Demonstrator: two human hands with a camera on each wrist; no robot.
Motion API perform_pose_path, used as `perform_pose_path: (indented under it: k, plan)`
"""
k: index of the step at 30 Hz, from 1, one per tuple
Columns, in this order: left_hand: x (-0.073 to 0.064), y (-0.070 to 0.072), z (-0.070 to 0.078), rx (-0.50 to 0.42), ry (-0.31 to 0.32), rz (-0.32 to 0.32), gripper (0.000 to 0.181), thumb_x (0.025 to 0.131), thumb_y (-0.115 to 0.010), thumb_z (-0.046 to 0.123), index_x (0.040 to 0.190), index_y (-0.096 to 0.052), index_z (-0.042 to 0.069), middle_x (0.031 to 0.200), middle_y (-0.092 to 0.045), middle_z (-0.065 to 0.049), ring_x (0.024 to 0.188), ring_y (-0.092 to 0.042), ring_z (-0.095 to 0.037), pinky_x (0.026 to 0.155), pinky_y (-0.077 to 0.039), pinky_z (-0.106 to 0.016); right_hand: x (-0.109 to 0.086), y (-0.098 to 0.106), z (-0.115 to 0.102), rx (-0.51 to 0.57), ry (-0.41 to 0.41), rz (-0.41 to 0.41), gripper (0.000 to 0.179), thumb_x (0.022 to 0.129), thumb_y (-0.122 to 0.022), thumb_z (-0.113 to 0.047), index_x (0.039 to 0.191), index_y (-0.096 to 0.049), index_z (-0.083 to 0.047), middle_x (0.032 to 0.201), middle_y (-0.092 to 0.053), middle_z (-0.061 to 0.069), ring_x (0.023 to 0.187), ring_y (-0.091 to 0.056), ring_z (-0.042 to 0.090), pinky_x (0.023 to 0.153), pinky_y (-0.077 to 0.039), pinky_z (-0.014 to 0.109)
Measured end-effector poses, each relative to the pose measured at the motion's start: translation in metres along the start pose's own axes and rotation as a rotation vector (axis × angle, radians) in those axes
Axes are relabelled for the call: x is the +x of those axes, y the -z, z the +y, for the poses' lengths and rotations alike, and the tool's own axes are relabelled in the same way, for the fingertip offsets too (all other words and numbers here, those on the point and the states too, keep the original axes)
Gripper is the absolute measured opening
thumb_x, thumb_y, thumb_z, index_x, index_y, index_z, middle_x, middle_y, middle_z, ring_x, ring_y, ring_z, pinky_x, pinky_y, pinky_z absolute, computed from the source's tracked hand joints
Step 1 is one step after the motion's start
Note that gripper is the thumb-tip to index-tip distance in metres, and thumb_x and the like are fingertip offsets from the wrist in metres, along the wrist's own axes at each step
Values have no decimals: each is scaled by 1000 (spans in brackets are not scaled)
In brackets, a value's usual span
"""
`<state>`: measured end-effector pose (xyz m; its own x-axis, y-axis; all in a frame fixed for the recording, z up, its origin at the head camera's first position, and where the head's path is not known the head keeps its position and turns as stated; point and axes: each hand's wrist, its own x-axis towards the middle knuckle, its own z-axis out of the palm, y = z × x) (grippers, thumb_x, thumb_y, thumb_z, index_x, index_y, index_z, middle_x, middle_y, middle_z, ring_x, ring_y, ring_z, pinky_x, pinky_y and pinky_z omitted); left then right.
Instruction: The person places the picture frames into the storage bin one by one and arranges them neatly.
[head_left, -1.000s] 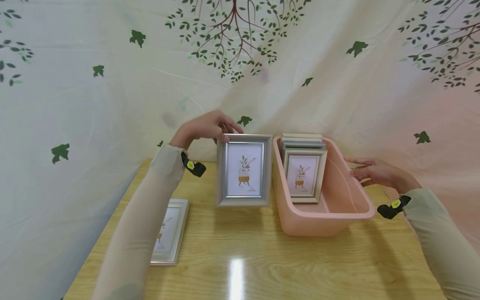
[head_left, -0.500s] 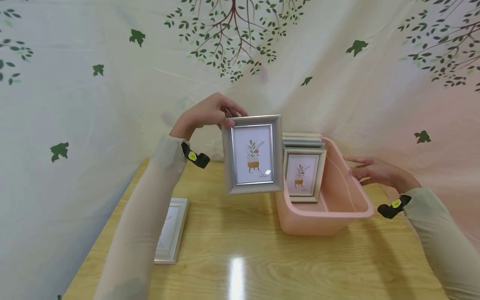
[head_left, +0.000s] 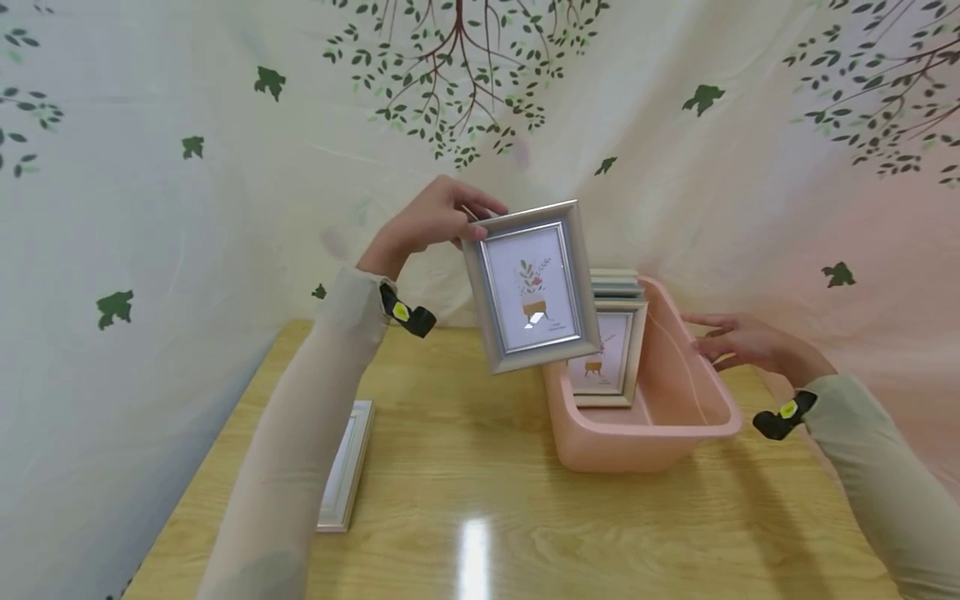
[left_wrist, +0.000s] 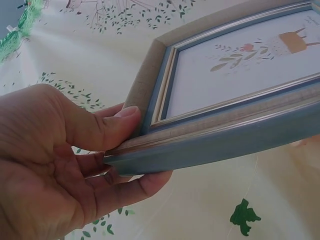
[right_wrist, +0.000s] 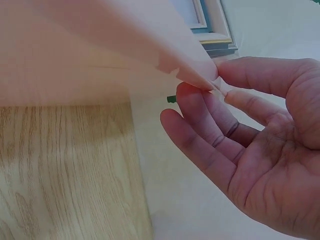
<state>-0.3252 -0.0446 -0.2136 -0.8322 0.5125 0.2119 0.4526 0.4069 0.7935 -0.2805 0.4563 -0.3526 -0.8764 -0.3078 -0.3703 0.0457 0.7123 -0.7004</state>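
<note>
My left hand (head_left: pixel 438 218) pinches the upper left corner of a picture frame (head_left: pixel 491 292), holding it tilted in the air. The thumb (left_wrist: pixel 112 125) lies on the front and the other fingers are behind. The frame has a beige-grey border, blue edging and a potted-plant print. It overlaps the left side of a pink plastic bin (head_left: pixel 652 431) in the head view. Inside the bin several picture frames (head_left: pixel 633 358) stand upright, one behind another. My right hand (head_left: pixel 757 343) pinches the bin's right rim between thumb and finger, as the right wrist view shows.
Another picture frame (head_left: pixel 348 475) lies flat on the wooden table (head_left: pixel 450 500) at the left, partly covered by the left sleeve. Behind the table hangs a pale cloth (head_left: pixel 225 208) printed with leaves and branches. The bin's right half holds no frames.
The left hand has lifted the picture frame from low beside the bin, up and to the right, and tilted it. The right hand stays at the rim.
</note>
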Motion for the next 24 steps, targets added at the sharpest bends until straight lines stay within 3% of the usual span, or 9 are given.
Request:
perform_pose_path:
  k: [9,20,24]
  plan:
    - [10,-18,4,-10,-47,61,36,90,-63,-3,123,-73,5,116,-72,-17,82,-60,-23,56,-48,-26,-2,-1,-2,8,0,4,79,100,-61,-30,164,-16,-14,148,-50,32,112,-66,30,97,-56,54]
    - [23,-45,7,-87,-143,138,35,86,-64,-3,119,-75,3,108,-74,-19,79,-67,-20,57,-50,-24,-2,-1,-2,-4,-1,25,79,99,-63,-29,163,-19,-13,143,-56,29,111,-67,28,96,-57,54]
    - [28,-57,12,-114,-165,176,34,87,-64,-5,119,-75,2,111,-73,-21,87,-73,-24,63,-54,-24,-3,-2,-2,1,-1,24,79,100,-62,-28,163,-17,-12,144,-54,30,112,-66,27,97,-56,54]
